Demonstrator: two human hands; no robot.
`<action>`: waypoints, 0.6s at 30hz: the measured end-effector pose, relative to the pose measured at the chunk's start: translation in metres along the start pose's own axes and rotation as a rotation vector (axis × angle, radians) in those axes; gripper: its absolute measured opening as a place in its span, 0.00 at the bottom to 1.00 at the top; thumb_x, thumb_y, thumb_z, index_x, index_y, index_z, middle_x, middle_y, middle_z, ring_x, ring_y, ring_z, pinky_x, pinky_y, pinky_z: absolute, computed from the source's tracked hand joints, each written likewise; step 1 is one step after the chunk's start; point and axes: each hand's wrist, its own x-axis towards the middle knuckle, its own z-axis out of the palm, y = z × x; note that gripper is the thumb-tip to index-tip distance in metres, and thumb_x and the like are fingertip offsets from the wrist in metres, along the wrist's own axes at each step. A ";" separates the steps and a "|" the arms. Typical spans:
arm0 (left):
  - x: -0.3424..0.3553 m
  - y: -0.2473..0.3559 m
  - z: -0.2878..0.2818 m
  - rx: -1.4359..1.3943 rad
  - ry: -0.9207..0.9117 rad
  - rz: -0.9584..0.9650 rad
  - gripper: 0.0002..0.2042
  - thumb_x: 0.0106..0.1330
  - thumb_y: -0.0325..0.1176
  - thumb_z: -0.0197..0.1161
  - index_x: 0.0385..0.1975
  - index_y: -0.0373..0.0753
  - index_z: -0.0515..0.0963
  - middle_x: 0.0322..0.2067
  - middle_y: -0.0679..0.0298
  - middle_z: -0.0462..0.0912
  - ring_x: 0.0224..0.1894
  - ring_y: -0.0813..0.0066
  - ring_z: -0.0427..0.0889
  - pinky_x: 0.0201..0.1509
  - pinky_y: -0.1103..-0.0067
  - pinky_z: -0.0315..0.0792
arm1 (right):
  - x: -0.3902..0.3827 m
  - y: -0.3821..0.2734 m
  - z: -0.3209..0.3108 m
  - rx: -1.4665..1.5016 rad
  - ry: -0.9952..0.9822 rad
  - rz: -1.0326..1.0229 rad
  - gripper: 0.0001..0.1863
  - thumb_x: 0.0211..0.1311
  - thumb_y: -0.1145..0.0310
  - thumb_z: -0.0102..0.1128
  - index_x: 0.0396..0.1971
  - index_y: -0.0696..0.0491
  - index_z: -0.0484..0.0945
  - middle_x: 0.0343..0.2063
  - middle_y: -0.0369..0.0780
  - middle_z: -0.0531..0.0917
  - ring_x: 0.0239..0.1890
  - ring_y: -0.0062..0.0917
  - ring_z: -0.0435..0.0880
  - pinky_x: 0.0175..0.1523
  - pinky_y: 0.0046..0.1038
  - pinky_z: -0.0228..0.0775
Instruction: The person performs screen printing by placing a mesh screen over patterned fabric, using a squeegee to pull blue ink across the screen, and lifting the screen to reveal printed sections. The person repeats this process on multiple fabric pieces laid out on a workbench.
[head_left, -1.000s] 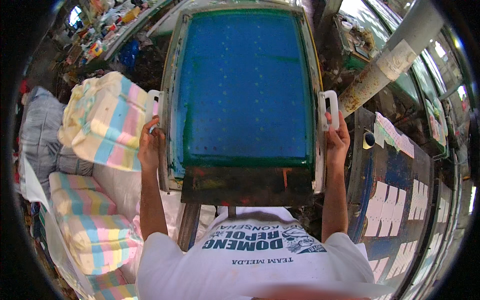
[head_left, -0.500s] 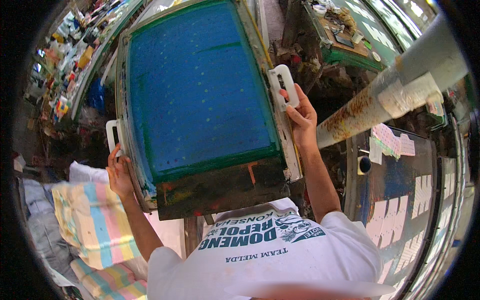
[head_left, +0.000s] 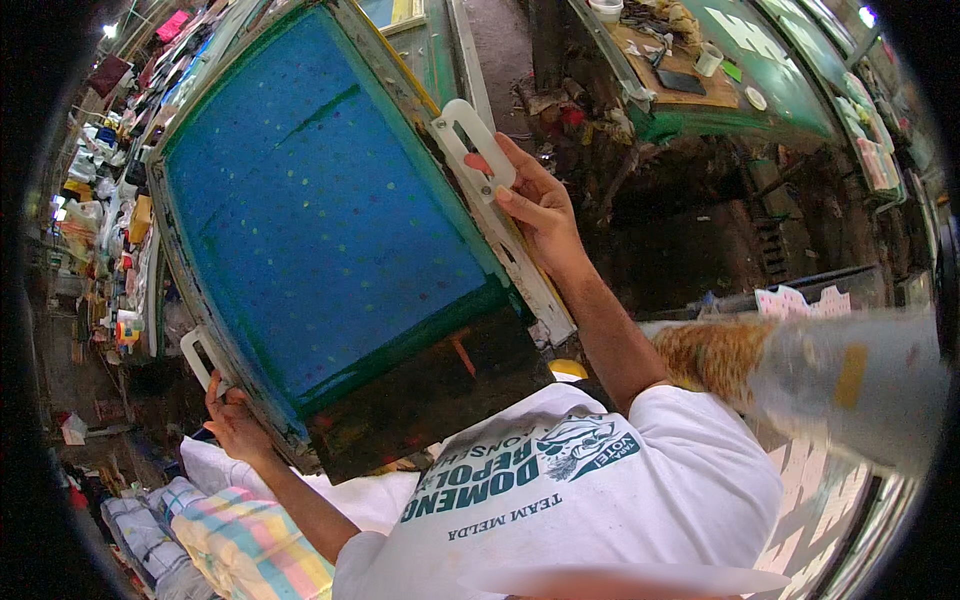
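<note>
A large screen printing frame (head_left: 320, 210) with blue mesh and dark green borders is held up before my chest, tilted with its top toward the left. Each long side carries a white handle. Around the right white handle (head_left: 475, 150) my right hand (head_left: 545, 212) is closed, fingers passing through its opening and thumb below it. At the lower left my left hand (head_left: 238, 425) grips the frame's other side by the left white handle (head_left: 203, 360), some fingertips hidden behind it. A dark, stained band (head_left: 420, 400) runs along the frame's near end.
A rusty grey pipe (head_left: 800, 375) crosses at the right, close to my right arm. Upper right, a green table (head_left: 770, 70) bears a board, cups and tools. Piles of cloth lie at left, with striped fabric (head_left: 250, 540) at lower left.
The frame has turned counterclockwise and shifted left in the view, with both hands still on it. My surroundings have swung; the pipe now appears lower and nearer to my right arm.
</note>
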 end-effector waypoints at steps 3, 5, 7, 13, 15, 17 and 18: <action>0.044 -0.020 0.010 -0.009 -0.005 -0.014 0.41 0.77 0.66 0.40 0.66 0.28 0.69 0.68 0.52 0.71 0.47 0.67 0.76 0.56 0.70 0.70 | 0.051 0.012 -0.016 0.045 -0.024 0.036 0.37 0.69 0.72 0.62 0.77 0.53 0.60 0.66 0.45 0.77 0.62 0.27 0.79 0.68 0.33 0.68; 0.084 -0.037 0.025 -0.056 -0.047 0.014 0.41 0.77 0.66 0.42 0.66 0.29 0.69 0.68 0.53 0.71 0.48 0.67 0.76 0.58 0.69 0.69 | 0.084 0.011 -0.023 0.051 -0.038 0.002 0.37 0.70 0.72 0.60 0.77 0.53 0.59 0.65 0.45 0.77 0.63 0.28 0.77 0.69 0.34 0.66; 0.117 -0.053 0.046 -0.115 -0.052 -0.006 0.41 0.76 0.66 0.44 0.67 0.29 0.68 0.67 0.53 0.71 0.48 0.67 0.76 0.58 0.68 0.68 | 0.112 0.003 -0.031 0.000 0.004 -0.012 0.36 0.70 0.73 0.59 0.77 0.51 0.60 0.66 0.45 0.76 0.64 0.27 0.77 0.70 0.34 0.65; 0.238 -0.091 0.125 -0.180 -0.226 0.046 0.41 0.74 0.67 0.48 0.68 0.30 0.67 0.70 0.51 0.67 0.47 0.65 0.76 0.57 0.68 0.71 | 0.179 -0.025 -0.067 0.027 0.196 -0.040 0.34 0.69 0.76 0.57 0.75 0.53 0.64 0.56 0.36 0.83 0.41 0.16 0.75 0.51 0.20 0.66; 0.265 -0.099 0.157 -0.159 -0.200 0.054 0.41 0.74 0.66 0.49 0.68 0.30 0.67 0.71 0.51 0.66 0.48 0.64 0.76 0.57 0.68 0.71 | 0.190 -0.030 -0.083 -0.002 0.273 -0.062 0.34 0.69 0.77 0.56 0.75 0.52 0.64 0.52 0.35 0.84 0.36 0.14 0.70 0.45 0.18 0.62; 0.293 -0.106 0.197 -0.172 -0.231 0.076 0.41 0.74 0.66 0.50 0.68 0.29 0.67 0.71 0.50 0.65 0.48 0.64 0.75 0.57 0.69 0.71 | 0.207 -0.044 -0.107 -0.029 0.304 -0.088 0.34 0.69 0.76 0.55 0.75 0.51 0.64 0.50 0.34 0.84 0.34 0.14 0.68 0.44 0.17 0.62; 0.305 -0.107 0.215 -0.183 -0.281 0.084 0.41 0.74 0.66 0.51 0.69 0.29 0.66 0.72 0.50 0.65 0.49 0.64 0.75 0.57 0.69 0.70 | 0.211 -0.052 -0.119 -0.033 0.308 -0.091 0.34 0.70 0.75 0.55 0.76 0.50 0.64 0.51 0.33 0.83 0.34 0.15 0.68 0.46 0.18 0.63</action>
